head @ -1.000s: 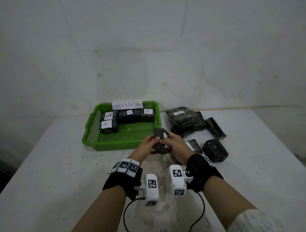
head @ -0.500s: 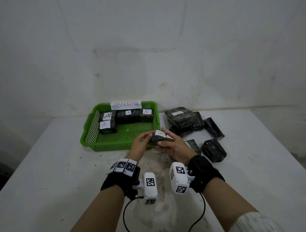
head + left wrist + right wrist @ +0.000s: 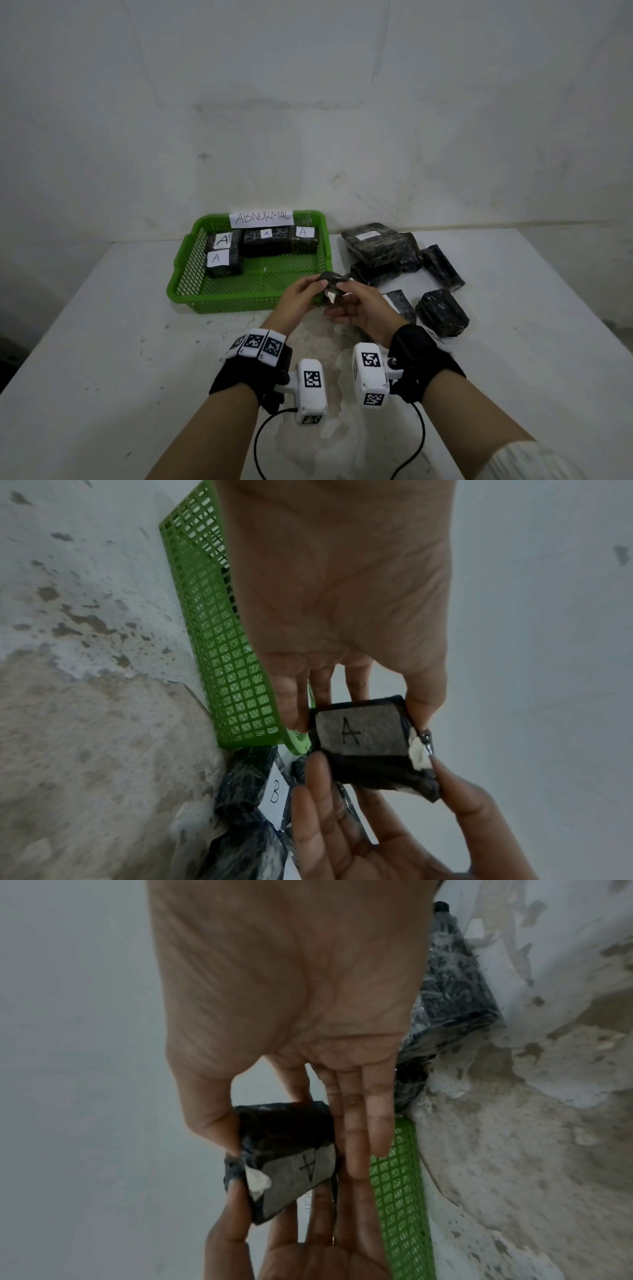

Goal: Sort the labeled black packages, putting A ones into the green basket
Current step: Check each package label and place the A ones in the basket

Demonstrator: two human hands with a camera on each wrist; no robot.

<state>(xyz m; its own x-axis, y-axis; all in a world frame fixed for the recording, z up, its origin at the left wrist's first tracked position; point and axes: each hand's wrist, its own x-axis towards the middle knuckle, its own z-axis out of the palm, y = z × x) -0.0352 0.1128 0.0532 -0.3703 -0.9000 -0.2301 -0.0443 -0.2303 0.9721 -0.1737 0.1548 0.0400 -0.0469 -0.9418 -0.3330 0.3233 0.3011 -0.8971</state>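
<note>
Both hands, left hand (image 3: 301, 294) and right hand (image 3: 359, 308), pinch the A-labelled package (image 3: 369, 739) at opposite ends; it looks light, with soft, crinkly, probably slippery wrap, best held across its firm sides.

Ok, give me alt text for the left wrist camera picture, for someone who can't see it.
Two hands, the left hand from above and the right hand from below, hold a small black package whose paper label reads A. Beside them sits a green basket on a stained white table, with a package labelled B lying below.
</note>
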